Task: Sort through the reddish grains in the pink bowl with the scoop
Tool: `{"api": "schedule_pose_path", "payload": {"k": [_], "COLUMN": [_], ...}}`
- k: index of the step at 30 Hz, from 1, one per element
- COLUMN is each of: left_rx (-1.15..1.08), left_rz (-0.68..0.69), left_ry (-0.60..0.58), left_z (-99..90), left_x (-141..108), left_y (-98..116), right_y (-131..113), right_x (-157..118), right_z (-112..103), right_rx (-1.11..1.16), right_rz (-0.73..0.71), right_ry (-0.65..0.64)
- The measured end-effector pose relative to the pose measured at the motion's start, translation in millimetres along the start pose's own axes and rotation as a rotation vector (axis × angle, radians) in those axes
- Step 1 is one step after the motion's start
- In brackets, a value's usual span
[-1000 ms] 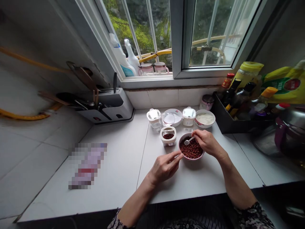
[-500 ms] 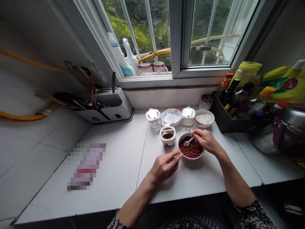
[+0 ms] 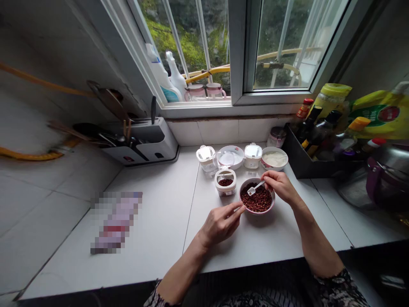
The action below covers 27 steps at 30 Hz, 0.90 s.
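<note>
One white spoon: over the granule bowl, between the hands; long axis aslant, scoop pointing left and towards the bench's near edge. One right hand: pinched closed on its handle. One left hand: fingers partly extended, tips at the bowl's left rim; grip cannot be told. Three small containers, two pale-filled bowls: nearer the far edge.

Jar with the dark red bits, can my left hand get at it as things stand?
Probably yes: your left hand touches or nearly touches the bowl, the jar stands just beyond the hand, and only bare counter shows between.
</note>
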<state>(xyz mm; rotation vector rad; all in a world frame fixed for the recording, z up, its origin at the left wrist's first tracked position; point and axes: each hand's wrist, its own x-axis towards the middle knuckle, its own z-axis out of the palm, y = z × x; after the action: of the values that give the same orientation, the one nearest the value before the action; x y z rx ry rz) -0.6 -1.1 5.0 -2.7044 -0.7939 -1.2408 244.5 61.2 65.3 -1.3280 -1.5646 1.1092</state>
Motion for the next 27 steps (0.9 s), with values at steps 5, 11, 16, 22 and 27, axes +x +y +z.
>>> {"api": "schedule_pose_path", "payload": {"k": [5,11,16,22,27], "left_rx": [-0.003,0.000,-0.001,0.005,0.015], "left_rz": [-0.005,-0.007,0.002,-0.004,-0.006], "left_ry": [-0.005,-0.006,0.005,0.002,0.003], "left_z": [0.5,0.6,0.3,1.1,2.3], "left_x": [-0.5,-1.1,0.1,-0.4,-1.7], "left_y": [0.1,0.2,0.4,0.3,-0.2], "right_y": [0.6,1.6,-1.3,-13.3,-17.0], "right_x": [1.3,2.2,5.7,1.9,-5.8], "right_z": [3.2,4.4,11.9,42.7,59.3], "right_rx": [0.101,0.120,0.198,0.175,-0.273], "right_rz": [0.011,-0.016,-0.055,-0.234,-0.591], "right_ry": [0.015,0.046,0.102,0.212,0.228]}}
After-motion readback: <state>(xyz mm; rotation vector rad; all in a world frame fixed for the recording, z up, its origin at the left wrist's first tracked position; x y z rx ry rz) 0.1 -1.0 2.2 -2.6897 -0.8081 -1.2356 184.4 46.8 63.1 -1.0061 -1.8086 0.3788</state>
